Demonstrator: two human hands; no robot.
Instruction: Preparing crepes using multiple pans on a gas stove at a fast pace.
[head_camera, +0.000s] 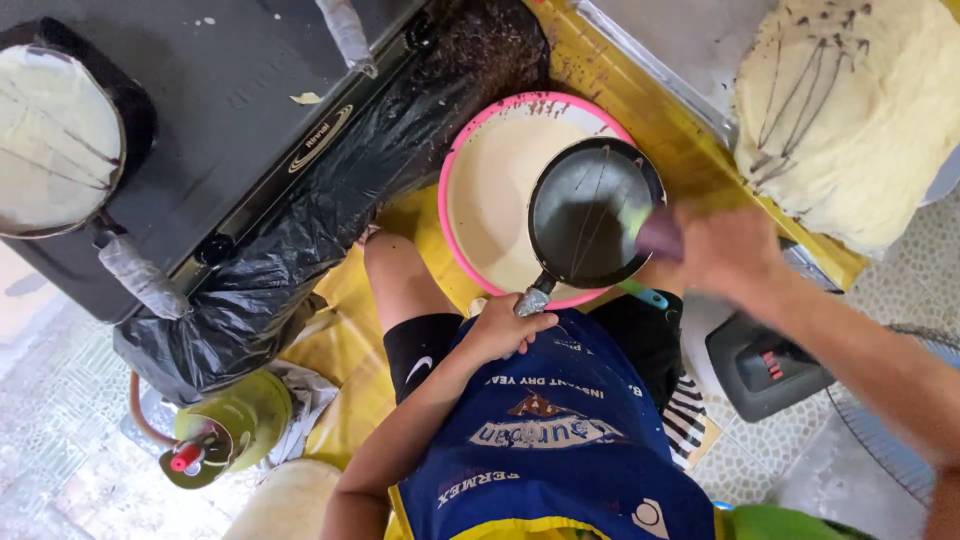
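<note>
Over the pink-rimmed batter basin (480, 190), the left hand (505, 328) grips the handle of a small black pan (590, 215) while the right hand (725, 250), motion-blurred, seems closed on a purple tool (658, 236) at the pan's rim, apparently streaking its face.

A floor-level crepe-cooking spot: gas stove (230, 110), gas cylinder (225, 425), batter basin (480, 190), stacked crepes (860, 110).

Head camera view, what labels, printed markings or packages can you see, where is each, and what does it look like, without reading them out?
Apron: on the person's lap, blue with white print and a red and yellow emblem.
Stove: upper left, black, a small oval logo on its front edge.
Shorts: black, a small white mark, beside the left hand.
</note>
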